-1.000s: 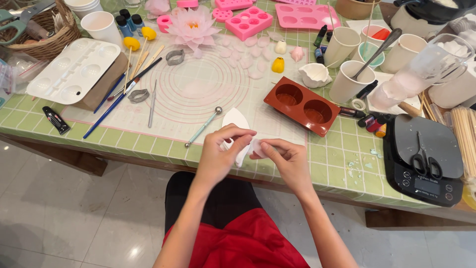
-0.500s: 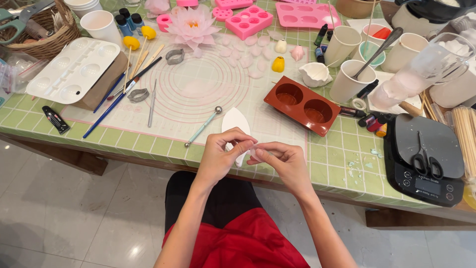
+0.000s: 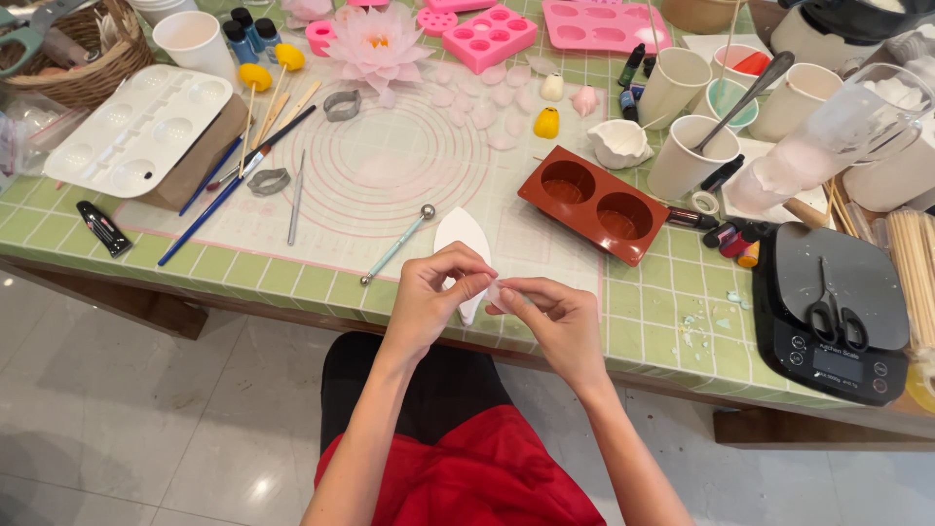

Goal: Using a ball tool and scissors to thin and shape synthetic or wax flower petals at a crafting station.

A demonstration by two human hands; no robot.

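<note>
My left hand (image 3: 435,295) and my right hand (image 3: 547,316) meet at the table's near edge, fingertips pinching a small pale petal piece (image 3: 493,291) between them. Just behind my fingers lies a white leaf-shaped mould (image 3: 459,237) on the translucent mat with pink circles (image 3: 390,166). A ball-ended modelling tool (image 3: 396,244) lies to the left of my left hand. A brown two-cavity silicone mould (image 3: 595,204) sits to the right of the mat. A pink lotus flower (image 3: 375,44) stands at the far side, with loose pale petals (image 3: 475,97) near it.
A white paint palette (image 3: 136,131), brushes (image 3: 226,185) and metal cutters (image 3: 269,181) lie at left. Paper cups (image 3: 690,156), a clear jug (image 3: 828,146) and a black scale (image 3: 840,302) with scissors (image 3: 831,312) stand at right. Pink moulds (image 3: 492,34) and a basket (image 3: 83,58) sit far back.
My hands have stayed together at the table edge, fingers working the small pale piece; the right hand's fingers have shifted slightly on it.
</note>
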